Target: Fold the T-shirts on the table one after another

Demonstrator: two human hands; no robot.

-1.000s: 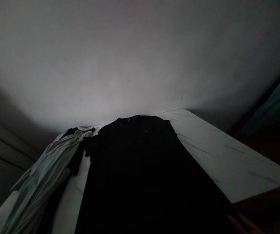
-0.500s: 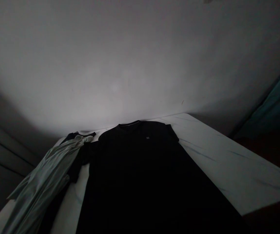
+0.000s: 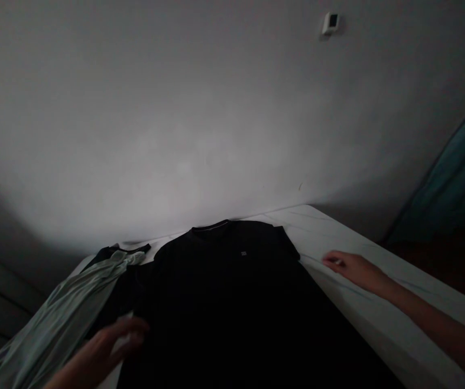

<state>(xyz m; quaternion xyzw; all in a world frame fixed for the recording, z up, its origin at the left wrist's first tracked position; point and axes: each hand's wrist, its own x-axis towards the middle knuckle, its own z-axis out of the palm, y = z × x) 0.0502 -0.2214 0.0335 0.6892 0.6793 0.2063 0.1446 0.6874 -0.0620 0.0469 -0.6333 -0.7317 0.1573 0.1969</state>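
A black T-shirt (image 3: 232, 302) lies flat and spread out, its collar toward the wall and a small pale mark on the chest. My left hand (image 3: 113, 346), somewhat blurred, is by the shirt's left side, with thumb and fingers apart and nothing visible between them. Over the white surface to the right of the shirt's right sleeve is my right hand (image 3: 351, 267). Its fingers are loosely bent, and no held thing shows. Whether the left fingertips touch the cloth I cannot tell.
A pale grey-green garment (image 3: 70, 308) lies along the left side, over another dark garment (image 3: 113, 302). The white, streaked tabletop (image 3: 321, 227) meets a plain wall (image 3: 200, 119). A small white device (image 3: 330, 24) is mounted there. Teal cloth (image 3: 455, 173) hangs at right.
Both my hands have come into view from below and from the right. The view has tilted up, showing the wall device. The black T-shirt lies spread as before.
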